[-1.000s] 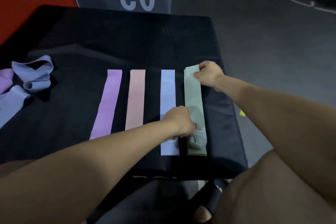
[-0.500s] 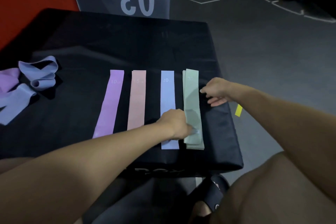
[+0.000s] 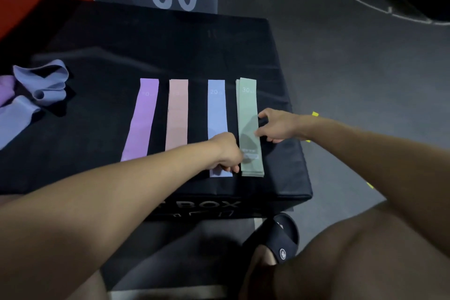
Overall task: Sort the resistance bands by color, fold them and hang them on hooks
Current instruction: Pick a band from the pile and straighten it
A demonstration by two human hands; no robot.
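Bands are spread over a black padded box [image 3: 155, 41] that's working as the table here. Far left there's a loose pile [image 3: 29, 95] of crumpled blue and purple ones, not flattened at all. Then four flat strips in a row, side by side with gaps, all with their long axis running away from the person toward the far edge: purple band [image 3: 141, 119], slightly slanted with its near end kicked left, pink band [image 3: 177, 114], blue band [image 3: 216, 109] printed "20" at its far end, and the green stack [image 3: 249, 114] printed "30", which looks like several layers lined up.

Left hand [image 3: 227, 153] sits curled on the near end of the blue band, knuckles just touching the green stack's left edge; can't tell if it's actually gripping anything. Right hand [image 3: 277, 126] is at the green stack's right edge about mid-length, fingers loosely bent and resting against the side, not closed around it.

Black slide sandal [image 3: 280, 238] on the floor below.
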